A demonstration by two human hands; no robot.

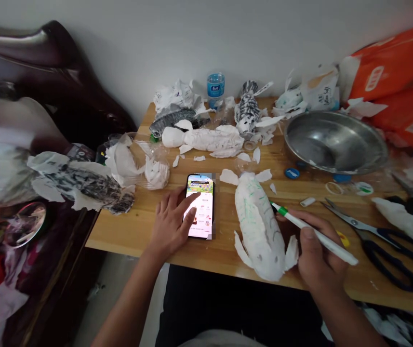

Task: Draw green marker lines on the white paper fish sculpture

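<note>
My left hand [172,221] lies on a lit phone [201,206] on the wooden table [144,231], fingers spread and touching the screen. My right hand [316,250] is closed round a white marker with a green tip [313,232]. The tip points at a white paper fish [259,226] that carries green lines and lies between my hands. The hand rests against the fish's tail end.
More paper fish [204,139] lie at the back, some painted black [247,110]. A steel bowl [334,142] sits back right, black scissors [383,241] at right, a water bottle [215,89] by the wall. Another painted fish [83,183] overhangs the left edge. Orange bags [394,82] fill the right corner.
</note>
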